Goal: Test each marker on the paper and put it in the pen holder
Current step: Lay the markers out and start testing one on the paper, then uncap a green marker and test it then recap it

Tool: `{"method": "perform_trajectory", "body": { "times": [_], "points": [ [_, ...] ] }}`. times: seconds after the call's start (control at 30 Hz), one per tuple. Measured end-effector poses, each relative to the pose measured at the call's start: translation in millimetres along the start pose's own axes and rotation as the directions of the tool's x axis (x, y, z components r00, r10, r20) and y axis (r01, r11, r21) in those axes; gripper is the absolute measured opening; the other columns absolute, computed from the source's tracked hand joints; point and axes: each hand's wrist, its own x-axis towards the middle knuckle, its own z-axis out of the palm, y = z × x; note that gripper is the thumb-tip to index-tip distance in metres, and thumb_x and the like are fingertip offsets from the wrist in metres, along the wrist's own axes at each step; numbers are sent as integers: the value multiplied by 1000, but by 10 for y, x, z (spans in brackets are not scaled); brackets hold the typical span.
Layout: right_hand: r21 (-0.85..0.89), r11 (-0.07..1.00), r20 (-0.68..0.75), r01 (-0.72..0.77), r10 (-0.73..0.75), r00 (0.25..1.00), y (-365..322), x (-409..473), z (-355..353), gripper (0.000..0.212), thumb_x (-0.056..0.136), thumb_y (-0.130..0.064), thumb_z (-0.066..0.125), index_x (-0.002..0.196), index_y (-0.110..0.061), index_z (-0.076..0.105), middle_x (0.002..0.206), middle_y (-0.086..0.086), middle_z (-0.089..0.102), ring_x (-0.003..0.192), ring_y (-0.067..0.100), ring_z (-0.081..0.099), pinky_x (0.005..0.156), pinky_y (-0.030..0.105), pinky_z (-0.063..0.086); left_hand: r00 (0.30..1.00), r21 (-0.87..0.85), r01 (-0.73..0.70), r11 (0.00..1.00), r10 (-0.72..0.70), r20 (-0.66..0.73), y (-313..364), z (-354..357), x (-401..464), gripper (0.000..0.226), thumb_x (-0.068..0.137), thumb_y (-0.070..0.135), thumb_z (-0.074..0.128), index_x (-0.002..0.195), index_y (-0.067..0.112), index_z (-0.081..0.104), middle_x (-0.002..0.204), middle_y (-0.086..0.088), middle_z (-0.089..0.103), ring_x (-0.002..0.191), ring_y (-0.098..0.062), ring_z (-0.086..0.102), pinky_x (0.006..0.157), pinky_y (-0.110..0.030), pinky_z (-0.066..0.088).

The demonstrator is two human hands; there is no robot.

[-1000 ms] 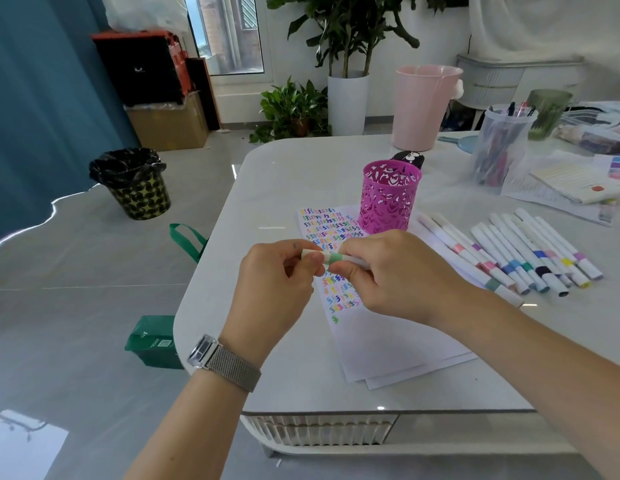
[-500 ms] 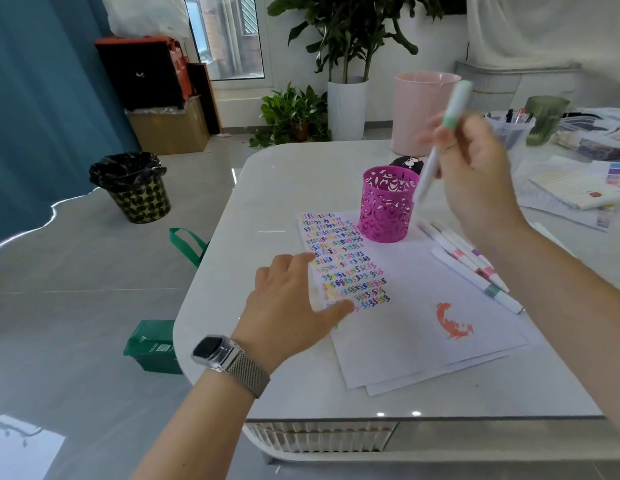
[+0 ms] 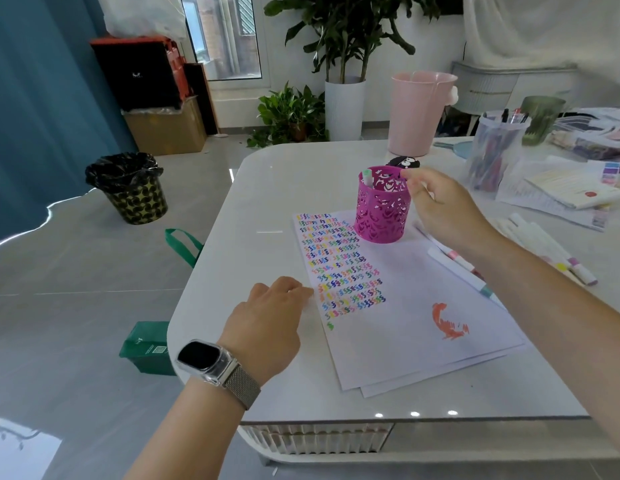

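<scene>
A magenta cut-out pen holder (image 3: 383, 211) stands on the far end of the white paper (image 3: 398, 327). A white marker with a green cap (image 3: 367, 177) leans inside it at the left rim. My right hand (image 3: 443, 213) hovers just right of the holder with relaxed fingers and holds nothing. My left hand (image 3: 267, 323) rests on the table with its fingertips at the paper's left edge. The paper carries rows of coloured squiggles and an orange scribble. Several white markers (image 3: 543, 244) lie on the table to the right, partly hidden by my right forearm.
A clear cup of pens (image 3: 492, 157), a pink bucket (image 3: 419, 112), loose papers and a booklet (image 3: 571, 192) fill the table's far right. A black item (image 3: 403, 163) lies behind the holder. Floor, a bin and green bags are off the left edge.
My right hand has come down from above the holder and let go of the green-capped marker, which now stands in the holder. My left hand slid slightly left to the paper's edge.
</scene>
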Motion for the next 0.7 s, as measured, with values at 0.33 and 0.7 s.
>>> {"method": "perform_trajectory", "body": {
  "times": [0.33, 0.7],
  "points": [
    [-520, 839, 235, -163, 323, 917, 382, -478, -371, 27, 80, -6, 68, 106, -13, 68, 107, 7, 67, 98, 25, 62, 86, 35, 51, 1000, 37, -6, 999, 6, -1, 70, 22, -46, 53, 94, 9, 39, 142, 31, 31, 141, 10, 33, 122, -20, 35, 95, -33, 42],
    [-161, 986, 62, -49, 60, 996, -101, -790, -127, 9, 94, -11, 51, 98, -3, 53, 95, 9, 50, 75, 26, 59, 66, 32, 49, 964, -116, -91, 989, 59, -257, 165, -99, -138, 48, 93, 42, 48, 137, 26, 39, 132, 10, 46, 112, -11, 53, 91, -29, 47]
  ]
}}
